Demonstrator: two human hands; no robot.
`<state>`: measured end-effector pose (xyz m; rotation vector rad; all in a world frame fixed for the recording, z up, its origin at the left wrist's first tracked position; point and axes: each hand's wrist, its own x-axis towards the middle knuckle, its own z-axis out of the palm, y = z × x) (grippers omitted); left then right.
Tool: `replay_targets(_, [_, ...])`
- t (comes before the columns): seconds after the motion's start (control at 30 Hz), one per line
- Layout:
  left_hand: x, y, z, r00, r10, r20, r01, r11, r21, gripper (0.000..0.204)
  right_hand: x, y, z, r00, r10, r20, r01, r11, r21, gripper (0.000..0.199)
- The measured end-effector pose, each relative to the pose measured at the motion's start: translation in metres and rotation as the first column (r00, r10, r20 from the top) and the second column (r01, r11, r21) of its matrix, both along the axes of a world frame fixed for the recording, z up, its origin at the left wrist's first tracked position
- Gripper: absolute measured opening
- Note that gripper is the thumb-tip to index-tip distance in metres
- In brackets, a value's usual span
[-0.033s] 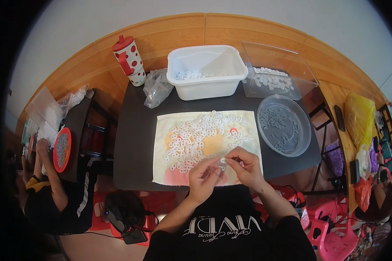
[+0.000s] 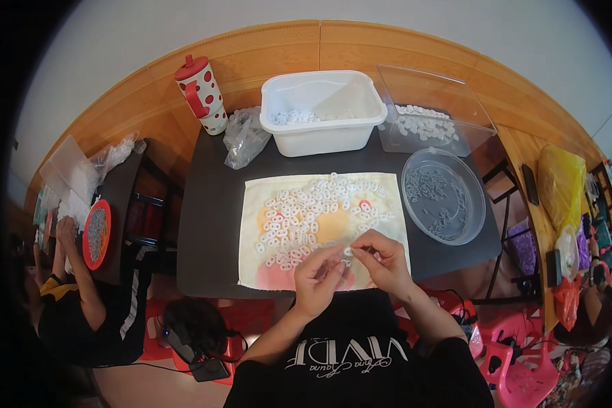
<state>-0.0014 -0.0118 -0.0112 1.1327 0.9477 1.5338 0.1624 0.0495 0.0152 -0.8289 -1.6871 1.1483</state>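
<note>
Left hand (image 2: 316, 277), right hand (image 2: 385, 264): fingers curled in, can't tell if gripping. White pieces (image 2: 313, 228) ahead of left, on cloth (image 2: 251, 238); tub (image 2: 323, 141) beyond; round tray (image 2: 479, 204) off right. Dark table (image 2: 211, 204), wood-panelled wall (image 2: 251, 51).

Pale wall (image 2: 401, 30) over wood panelling (image 2: 279, 47); dark table (image 2: 211, 217) in front.
Panelling shows one vertical seam near centre. Second dark table (image 2: 128, 180) noted at left, wooden counter (image 2: 534, 234) at right. Red stools (image 2: 268, 313) and pink chair (image 2: 523, 374) stand on light floor (image 2: 177, 387). Lighting adequate over the wall; far right edge appears cluttered, too blurred to itemise.
</note>
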Motion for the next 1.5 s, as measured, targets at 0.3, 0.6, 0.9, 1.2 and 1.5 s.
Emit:
replay_targets(0.3, [0.0,0.002,0.002,0.999,0.039,-0.026,-0.038,0.999,0.038,0.03,0.0,0.0,0.006,0.994,0.053,0.093,-0.062,0.993,0.102,0.009])
replay_targets(0.6, [0.001,0.002,-0.003,0.999,0.037,0.022,-0.037,0.999,-0.005,0.026,0.004,0.002,0.008,0.99,0.103,0.095,-0.117,0.98,0.159,0.012])
replay_targets(0.9, [0.002,0.002,-0.007,1.0,0.003,-0.023,-0.004,0.999,-0.05,0.028,0.01,0.005,0.009,0.979,0.167,0.121,-0.175,0.982,0.064,0.013])
replay_targets(1.2, [0.003,0.007,0.007,0.927,0.082,-0.365,-0.036,0.991,0.13,0.029,0.013,0.003,0.0,0.977,0.158,0.141,-0.17,0.983,0.074,0.014])
replay_targets(1.5, [0.003,0.008,0.017,0.654,0.147,-0.742,-0.009,0.982,0.187,0.035,0.011,0.002,-0.01,0.945,0.056,0.323,-0.197,0.884,0.424,0.022])
